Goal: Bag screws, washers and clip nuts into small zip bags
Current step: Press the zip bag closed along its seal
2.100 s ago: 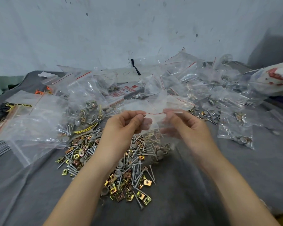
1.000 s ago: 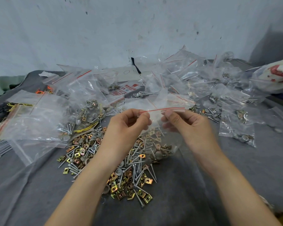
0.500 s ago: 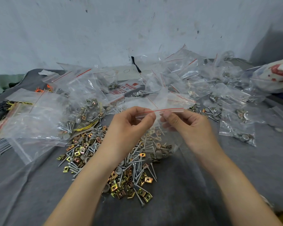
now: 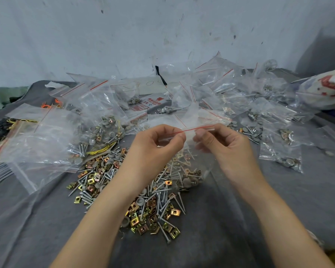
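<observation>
**Sealing stage.** The small clear plastic zip bag with a red seal line (image 4: pixel 197 130) is hanging upright between the two hands, above the far edge of the loose stock. Its mouth is uppermost, so that the contents, which appear to be gathering in its lower corner, are not spilling. The left hand (image 4: pixel 159 146) is pinching the seal strip near its middle between thumb and forefinger. The right hand (image 4: pixel 227 147) is gripping the strip just beside it, thumb in front. The paired grips are probably pulling the strip taut and flat so that the zip can be pressed closed along its length.

Below, the loose pile of silver screws, grey round washers and brass-coloured square clip nuts (image 4: pixel 149 207) is lying on the grey cloth (image 4: pixel 249 219), within reach of either hand. The heap of filled clear zip bags (image 4: pixel 259 105) is collecting behind and to the right. Larger clear bags (image 4: pixel 37 140) are lying to the left.
</observation>
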`<state>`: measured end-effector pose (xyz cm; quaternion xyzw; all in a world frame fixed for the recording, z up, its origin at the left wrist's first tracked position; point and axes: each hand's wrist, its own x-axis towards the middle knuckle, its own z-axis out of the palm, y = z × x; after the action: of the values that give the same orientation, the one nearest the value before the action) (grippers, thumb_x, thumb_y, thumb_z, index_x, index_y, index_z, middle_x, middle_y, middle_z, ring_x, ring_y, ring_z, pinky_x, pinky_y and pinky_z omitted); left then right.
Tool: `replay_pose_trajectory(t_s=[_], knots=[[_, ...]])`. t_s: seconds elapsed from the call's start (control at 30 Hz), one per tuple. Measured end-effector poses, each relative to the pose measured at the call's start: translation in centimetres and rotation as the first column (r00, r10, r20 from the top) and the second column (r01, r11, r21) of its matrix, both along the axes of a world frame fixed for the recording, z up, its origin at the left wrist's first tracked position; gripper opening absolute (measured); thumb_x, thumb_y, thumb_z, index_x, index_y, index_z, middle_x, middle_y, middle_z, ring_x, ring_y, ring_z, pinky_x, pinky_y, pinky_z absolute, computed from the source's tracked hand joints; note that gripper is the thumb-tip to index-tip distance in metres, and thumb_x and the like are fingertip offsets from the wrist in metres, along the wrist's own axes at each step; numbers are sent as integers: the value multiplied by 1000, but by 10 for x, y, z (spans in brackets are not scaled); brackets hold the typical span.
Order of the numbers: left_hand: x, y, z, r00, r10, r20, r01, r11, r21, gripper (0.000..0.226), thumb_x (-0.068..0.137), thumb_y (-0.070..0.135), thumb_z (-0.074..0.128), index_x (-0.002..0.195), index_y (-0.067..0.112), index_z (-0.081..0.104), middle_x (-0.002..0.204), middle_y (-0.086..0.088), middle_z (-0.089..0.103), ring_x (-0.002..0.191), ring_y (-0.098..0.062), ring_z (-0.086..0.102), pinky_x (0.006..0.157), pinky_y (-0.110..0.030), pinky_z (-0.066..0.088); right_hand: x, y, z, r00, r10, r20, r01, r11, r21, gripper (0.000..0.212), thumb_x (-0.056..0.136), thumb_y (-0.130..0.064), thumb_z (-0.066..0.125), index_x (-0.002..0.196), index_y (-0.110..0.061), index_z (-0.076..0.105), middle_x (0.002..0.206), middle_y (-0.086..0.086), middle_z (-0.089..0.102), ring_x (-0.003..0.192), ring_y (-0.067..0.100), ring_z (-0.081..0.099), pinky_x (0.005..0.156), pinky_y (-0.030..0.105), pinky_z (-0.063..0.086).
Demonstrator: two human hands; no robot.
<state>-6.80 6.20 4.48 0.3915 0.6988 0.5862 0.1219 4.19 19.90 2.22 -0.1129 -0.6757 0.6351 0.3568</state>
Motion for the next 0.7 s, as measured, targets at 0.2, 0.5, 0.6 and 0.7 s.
replay_pose_trajectory(t_s=[0.2, 0.5, 0.6, 0.7], knots=[[1, -2, 6, 998, -47, -50, 46, 999, -22, 6, 89, 26, 69, 88, 22, 74, 74, 18, 71, 75, 3, 66, 72, -12, 50, 0, 2, -1, 1000, 8, 4, -8, 1000, 10, 16, 78, -43, 75, 89, -33, 80, 84, -2, 76, 76, 11, 69, 76, 22, 56], [0, -2, 16, 977, -5, -214, -20, 993, -118, 5, 90, 28, 70, 86, 26, 72, 69, 23, 67, 61, 8, 59, 58, -4, 39, -1, 0, 0, 1000, 26, -12, -26, 999, 27, 9, 80, -30, 76, 86, -27, 81, 85, -3, 78, 74, 4, 69, 71, 14, 52], [0, -1, 19, 963, -14, -268, -27, 988, -150, 5, 90, 27, 69, 87, 25, 72, 74, 17, 69, 68, 9, 61, 63, -5, 40, 1, 0, 0, 1000, 19, -11, -18, 999, 36, 10, 80, -29, 76, 88, -26, 81, 85, -4, 78, 75, 2, 69, 72, 14, 52], [1, -1, 19, 961, -15, -276, -30, 987, -159, 6, 91, 26, 68, 86, 24, 71, 72, 16, 66, 59, 9, 56, 58, -6, 38, 3, 3, -1, 1000, -2, 2, 2, 999, 48, 11, 81, -30, 76, 90, -25, 79, 83, -5, 76, 74, 3, 67, 73, 15, 52]])
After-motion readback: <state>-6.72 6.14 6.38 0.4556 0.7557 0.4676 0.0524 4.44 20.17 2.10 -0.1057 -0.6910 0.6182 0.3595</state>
